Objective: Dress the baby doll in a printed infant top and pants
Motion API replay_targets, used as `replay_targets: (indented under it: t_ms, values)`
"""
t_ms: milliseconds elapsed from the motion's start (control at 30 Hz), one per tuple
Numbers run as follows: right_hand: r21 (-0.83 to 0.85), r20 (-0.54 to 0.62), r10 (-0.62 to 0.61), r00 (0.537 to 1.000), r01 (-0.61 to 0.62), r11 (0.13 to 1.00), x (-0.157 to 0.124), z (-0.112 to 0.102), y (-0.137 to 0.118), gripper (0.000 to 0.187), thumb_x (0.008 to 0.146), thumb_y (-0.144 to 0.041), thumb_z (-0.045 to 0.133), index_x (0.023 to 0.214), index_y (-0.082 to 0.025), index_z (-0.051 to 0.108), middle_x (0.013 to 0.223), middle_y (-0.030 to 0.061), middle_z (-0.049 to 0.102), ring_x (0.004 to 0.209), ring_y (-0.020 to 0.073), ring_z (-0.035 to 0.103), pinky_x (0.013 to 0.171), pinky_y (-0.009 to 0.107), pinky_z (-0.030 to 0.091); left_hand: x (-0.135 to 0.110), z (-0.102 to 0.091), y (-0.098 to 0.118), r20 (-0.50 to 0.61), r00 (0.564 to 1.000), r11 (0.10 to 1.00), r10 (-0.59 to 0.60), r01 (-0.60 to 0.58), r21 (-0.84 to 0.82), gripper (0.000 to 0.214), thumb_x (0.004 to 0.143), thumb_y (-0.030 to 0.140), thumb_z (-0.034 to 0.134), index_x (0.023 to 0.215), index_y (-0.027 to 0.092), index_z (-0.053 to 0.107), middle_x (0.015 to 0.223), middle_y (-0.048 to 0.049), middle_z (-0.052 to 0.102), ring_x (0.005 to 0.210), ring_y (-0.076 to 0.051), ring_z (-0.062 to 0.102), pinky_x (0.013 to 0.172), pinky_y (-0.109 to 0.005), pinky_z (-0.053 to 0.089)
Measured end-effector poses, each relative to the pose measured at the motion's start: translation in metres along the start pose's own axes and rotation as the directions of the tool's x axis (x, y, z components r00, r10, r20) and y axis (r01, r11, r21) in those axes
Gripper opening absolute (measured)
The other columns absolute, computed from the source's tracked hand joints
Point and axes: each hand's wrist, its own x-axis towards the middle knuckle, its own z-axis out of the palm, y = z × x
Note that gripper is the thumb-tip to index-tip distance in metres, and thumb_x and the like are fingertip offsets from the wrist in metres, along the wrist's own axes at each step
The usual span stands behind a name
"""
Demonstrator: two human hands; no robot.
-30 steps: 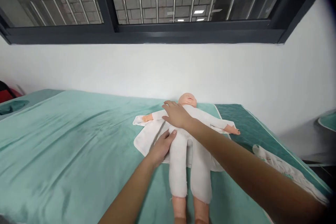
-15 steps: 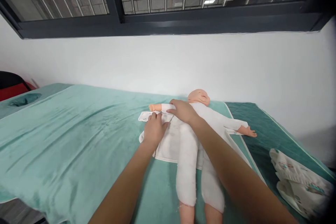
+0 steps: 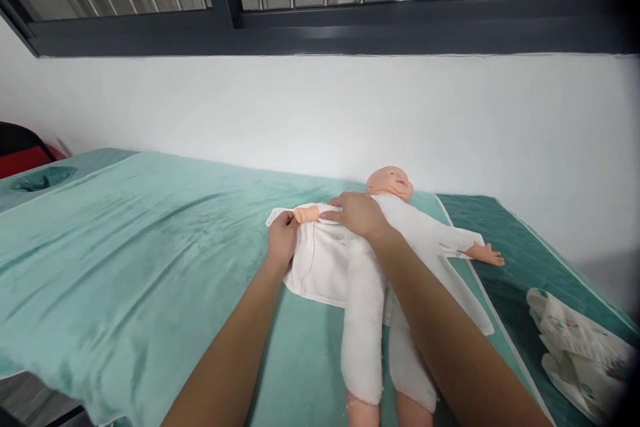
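Head view, doll: A pink plastic baby doll in white cloth (image 3: 413, 223) lies face-up on a pale-green plush sheet (image 3: 150, 267), atop a spread white cotton garment (image 3: 323, 270).
Head view, left hand: Fingers of the left hand (image 3: 283, 237) curl beside the doll's hand; what they grip cannot be told.
Head view, right hand: Thumb and fingers of the right hand (image 3: 361, 213) straddle its sleeved arm, firmness unclear.
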Motion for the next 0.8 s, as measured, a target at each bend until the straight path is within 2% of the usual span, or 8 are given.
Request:
replay_targets:
  t_ms: [167, 300, 400, 500, 667, 800]
  values:
    - [-0.057, 0.016, 0.027, 1.0, -0.026, 0.998, 0.001, 0.001, -0.001, 0.043, 0.086, -0.066, 0.054, 0.101, -0.032, 0.075, 0.1, 0.0049, 0.073, 0.094, 0.024, 0.063, 0.088, 0.035, 0.041, -0.001, -0.002, 0.0, -0.07, 0.998, 0.999, -0.011, 0.009, -0.033, 0.02, 0.08, 0.035, 0.055, 0.077, 0.017, 0.064, 0.081, -0.0008, 0.065, 0.075, -0.014, 0.054, 0.069, -0.025, 0.041]
    - [-0.1, 0.039, 0.08, 0.996, -0.076, 0.992, 0.003, 0.004, -0.003, 0.039, 0.084, -0.06, 0.059, 0.105, -0.031, 0.075, 0.103, 0.0057, 0.073, 0.098, 0.0254, 0.064, 0.09, 0.036, 0.04, -0.005, -0.003, 0.001, -0.094, 0.995, 0.995, -0.022, 0.013, -0.095, 0.021, 0.082, 0.038, 0.056, 0.08, 0.018, 0.064, 0.083, -0.0001, 0.065, 0.076, -0.014, 0.054, 0.071, -0.025, 0.041]
    - [-0.124, 0.044, 0.1, 0.994, -0.094, 0.988, 0.004, 0.006, -0.005, 0.04, 0.084, -0.058, 0.061, 0.109, -0.029, 0.074, 0.106, 0.0065, 0.073, 0.102, 0.0265, 0.063, 0.09, 0.037, 0.04, -0.01, -0.004, 0.005, -0.071, 0.997, 0.993, 0.022, -0.03, -0.115, 0.023, 0.085, 0.039, 0.056, 0.084, 0.019, 0.065, 0.085, -0.0001, 0.065, 0.079, -0.014, 0.055, 0.074, -0.025, 0.042]
    - [-0.159, 0.038, 0.102, 0.994, -0.095, 0.983, 0.004, 0.006, -0.006, 0.038, 0.085, -0.057, 0.058, 0.104, -0.029, 0.075, 0.103, 0.0072, 0.073, 0.098, 0.0261, 0.064, 0.089, 0.037, 0.04, -0.015, -0.003, 0.011, -0.035, 0.997, 0.994, 0.074, -0.077, -0.075, 0.022, 0.087, 0.039, 0.055, 0.085, 0.019, 0.066, 0.085, 0.0, 0.065, 0.082, -0.015, 0.056, 0.076, -0.025, 0.041]
    - [-0.201, 0.029, 0.087, 0.996, -0.08, 0.976, 0.004, 0.008, -0.008, 0.041, 0.087, -0.059, 0.054, 0.103, -0.028, 0.075, 0.102, 0.0089, 0.073, 0.099, 0.0273, 0.063, 0.089, 0.039, 0.039, -0.018, 0.0, 0.018, 0.046, 0.993, 0.994, 0.105, -0.103, -0.042, 0.02, 0.088, 0.037, 0.055, 0.084, 0.02, 0.065, 0.079, 0.0015, 0.062, 0.075, -0.014, 0.053, 0.072, -0.025, 0.039]
    - [-0.234, 0.025, 0.055, 0.998, -0.048, 0.971, 0.006, 0.012, -0.009, 0.039, 0.091, -0.053, 0.048, 0.099, -0.027, 0.075, 0.099, 0.0098, 0.072, 0.097, 0.0274, 0.063, 0.088, 0.04, 0.039, -0.024, 0.01, 0.022, 0.16, 0.974, 0.987, 0.158, -0.154, -0.037, 0.022, 0.088, 0.038, 0.056, 0.083, 0.02, 0.067, 0.073, 0.0019, 0.06, 0.072, -0.014, 0.051, 0.069, -0.025, 0.039]
